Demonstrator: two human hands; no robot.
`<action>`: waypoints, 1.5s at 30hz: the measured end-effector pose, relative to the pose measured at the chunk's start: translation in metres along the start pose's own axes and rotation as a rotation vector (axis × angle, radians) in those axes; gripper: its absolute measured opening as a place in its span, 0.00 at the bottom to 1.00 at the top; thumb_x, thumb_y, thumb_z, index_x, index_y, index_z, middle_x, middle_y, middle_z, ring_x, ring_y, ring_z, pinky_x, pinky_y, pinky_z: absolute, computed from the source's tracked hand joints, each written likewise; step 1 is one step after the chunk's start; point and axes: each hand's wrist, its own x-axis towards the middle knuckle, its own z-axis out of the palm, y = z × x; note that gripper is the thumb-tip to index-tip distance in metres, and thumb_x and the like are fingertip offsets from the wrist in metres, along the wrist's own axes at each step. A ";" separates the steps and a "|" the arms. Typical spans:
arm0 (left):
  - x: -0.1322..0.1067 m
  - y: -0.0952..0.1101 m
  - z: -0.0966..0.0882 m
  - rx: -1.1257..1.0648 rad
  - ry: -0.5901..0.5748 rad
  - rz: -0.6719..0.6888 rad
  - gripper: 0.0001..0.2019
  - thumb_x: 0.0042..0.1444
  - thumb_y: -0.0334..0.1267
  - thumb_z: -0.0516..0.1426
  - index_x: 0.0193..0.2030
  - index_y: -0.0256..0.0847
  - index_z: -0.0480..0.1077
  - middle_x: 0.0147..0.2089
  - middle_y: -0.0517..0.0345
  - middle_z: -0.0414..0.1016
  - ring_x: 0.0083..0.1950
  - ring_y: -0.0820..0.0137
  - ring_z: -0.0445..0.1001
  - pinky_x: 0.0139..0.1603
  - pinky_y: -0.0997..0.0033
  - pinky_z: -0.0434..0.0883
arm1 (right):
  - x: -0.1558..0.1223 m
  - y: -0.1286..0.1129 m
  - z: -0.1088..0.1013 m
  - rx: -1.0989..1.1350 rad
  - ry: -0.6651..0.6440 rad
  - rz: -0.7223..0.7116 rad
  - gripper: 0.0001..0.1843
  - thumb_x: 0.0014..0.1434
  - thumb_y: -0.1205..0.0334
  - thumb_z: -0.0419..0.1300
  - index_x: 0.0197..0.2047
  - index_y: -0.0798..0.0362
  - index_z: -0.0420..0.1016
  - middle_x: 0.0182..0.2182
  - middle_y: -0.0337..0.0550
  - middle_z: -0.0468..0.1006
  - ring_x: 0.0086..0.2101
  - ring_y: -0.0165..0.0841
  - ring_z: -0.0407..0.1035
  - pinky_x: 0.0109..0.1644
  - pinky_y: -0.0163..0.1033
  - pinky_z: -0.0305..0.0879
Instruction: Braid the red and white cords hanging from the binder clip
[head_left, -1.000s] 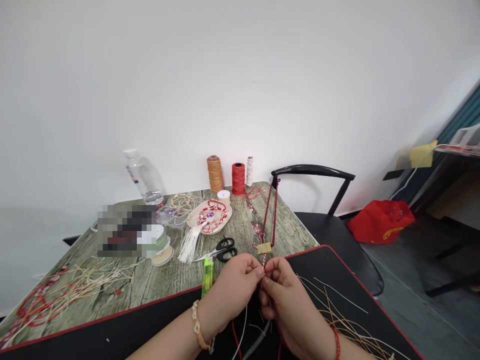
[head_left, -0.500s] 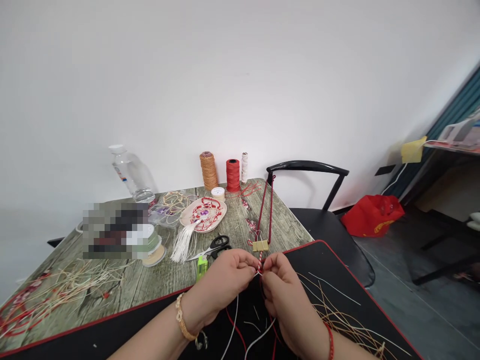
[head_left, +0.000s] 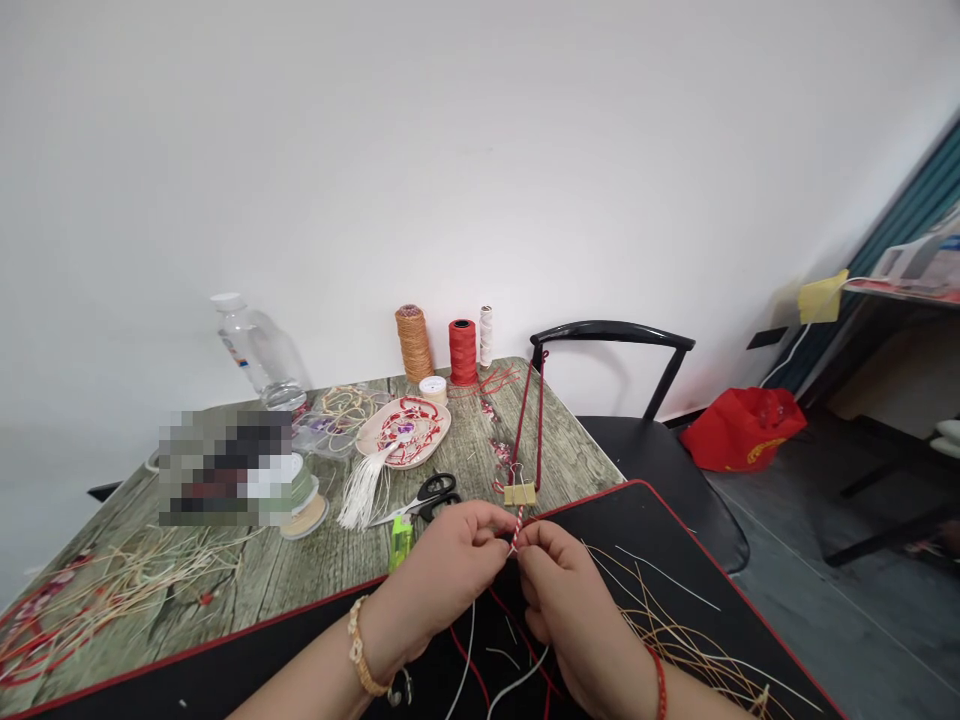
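Note:
A red and white braided cord [head_left: 518, 527] runs down from a gold binder clip [head_left: 520, 495] toward me. Dark red cord loops [head_left: 540, 430] tie the clip to the chair back. My left hand [head_left: 469, 555] pinches the cord's lower end from the left, fingers closed. My right hand [head_left: 562, 590] is closed too, pinching at the same spot from the right. Loose white strands [head_left: 521, 683] and red strands [head_left: 469, 665] hang below onto the black mat [head_left: 300, 655]. The exact finger hold on each strand is hidden.
Left of my hands lie black-handled scissors [head_left: 435, 490] and a green lighter [head_left: 401, 543]. A plate [head_left: 442, 440] holds red cord and a white tassel. Thread spools [head_left: 463, 355] and a bottle [head_left: 251, 345] stand by the wall. Cut cords [head_left: 675, 640] lie right; a black chair [head_left: 645, 450] stands behind.
My fingers have shifted slightly at the braid's lower end, and the right hand has moved a little left and down. The view has shifted slightly. Both hands stay closed on the cord.

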 end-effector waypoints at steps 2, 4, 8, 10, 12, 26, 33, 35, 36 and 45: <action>0.000 -0.002 0.000 0.030 -0.013 0.014 0.14 0.52 0.34 0.52 0.44 0.35 0.71 0.18 0.73 0.54 0.20 0.77 0.48 0.22 0.74 0.45 | -0.002 -0.005 0.002 0.033 0.003 0.048 0.04 0.50 0.62 0.54 0.29 0.50 0.60 0.16 0.24 0.49 0.17 0.22 0.39 0.19 0.31 0.33; 0.001 -0.005 0.001 0.061 -0.026 0.032 0.14 0.53 0.33 0.52 0.45 0.36 0.71 0.18 0.73 0.53 0.20 0.77 0.48 0.21 0.74 0.45 | -0.003 -0.009 0.003 0.046 0.001 0.081 0.07 0.50 0.60 0.56 0.28 0.50 0.59 0.15 0.24 0.49 0.16 0.21 0.40 0.19 0.31 0.33; 0.003 -0.009 0.001 0.163 -0.016 0.071 0.13 0.53 0.32 0.51 0.44 0.38 0.70 0.18 0.73 0.52 0.19 0.76 0.50 0.21 0.75 0.47 | -0.002 -0.012 0.002 0.061 -0.029 0.091 0.12 0.51 0.54 0.59 0.29 0.50 0.58 0.14 0.24 0.51 0.15 0.20 0.41 0.18 0.31 0.34; 0.001 -0.008 -0.001 0.228 -0.002 0.084 0.11 0.55 0.33 0.50 0.44 0.40 0.68 0.18 0.73 0.54 0.19 0.75 0.53 0.21 0.75 0.49 | -0.001 -0.011 0.001 0.070 -0.048 0.085 0.15 0.51 0.51 0.59 0.29 0.50 0.59 0.14 0.24 0.52 0.15 0.20 0.41 0.18 0.31 0.33; -0.003 -0.005 -0.005 0.321 0.023 0.125 0.10 0.55 0.33 0.49 0.42 0.43 0.66 0.19 0.72 0.57 0.20 0.74 0.56 0.21 0.75 0.51 | -0.001 -0.010 0.001 0.073 -0.064 0.083 0.17 0.51 0.49 0.60 0.29 0.50 0.59 0.14 0.24 0.52 0.15 0.20 0.41 0.18 0.31 0.33; -0.017 0.017 -0.013 0.669 -0.039 0.156 0.13 0.55 0.36 0.51 0.34 0.46 0.78 0.26 0.60 0.77 0.27 0.69 0.71 0.29 0.71 0.60 | -0.003 -0.011 -0.002 0.096 -0.099 0.094 0.21 0.48 0.45 0.63 0.29 0.50 0.58 0.13 0.23 0.52 0.15 0.19 0.41 0.19 0.31 0.31; -0.005 -0.003 -0.012 0.448 -0.067 0.022 0.08 0.55 0.40 0.52 0.32 0.41 0.71 0.20 0.65 0.67 0.22 0.71 0.64 0.24 0.73 0.59 | -0.003 -0.011 -0.001 0.083 -0.071 0.093 0.21 0.49 0.45 0.63 0.29 0.49 0.57 0.13 0.23 0.52 0.15 0.19 0.40 0.18 0.31 0.32; -0.012 0.001 -0.012 0.529 0.005 0.169 0.07 0.56 0.37 0.53 0.29 0.42 0.69 0.28 0.61 0.72 0.31 0.69 0.70 0.33 0.70 0.65 | -0.002 -0.011 -0.001 0.085 -0.076 0.095 0.21 0.50 0.46 0.62 0.29 0.49 0.56 0.13 0.23 0.51 0.15 0.20 0.40 0.18 0.31 0.32; -0.016 0.006 -0.011 0.586 0.059 0.247 0.07 0.56 0.35 0.52 0.28 0.42 0.69 0.35 0.58 0.73 0.39 0.66 0.71 0.40 0.67 0.66 | -0.002 -0.011 -0.001 0.085 -0.080 0.097 0.20 0.51 0.46 0.62 0.29 0.49 0.56 0.13 0.23 0.51 0.15 0.20 0.40 0.18 0.31 0.31; -0.037 -0.051 0.031 1.090 -0.178 0.476 0.08 0.58 0.33 0.53 0.41 0.40 0.73 0.36 0.48 0.78 0.38 0.55 0.75 0.48 0.43 0.66 | 0.000 -0.007 -0.004 0.135 -0.123 0.076 0.20 0.50 0.48 0.64 0.28 0.51 0.58 0.16 0.30 0.65 0.14 0.20 0.48 0.18 0.30 0.39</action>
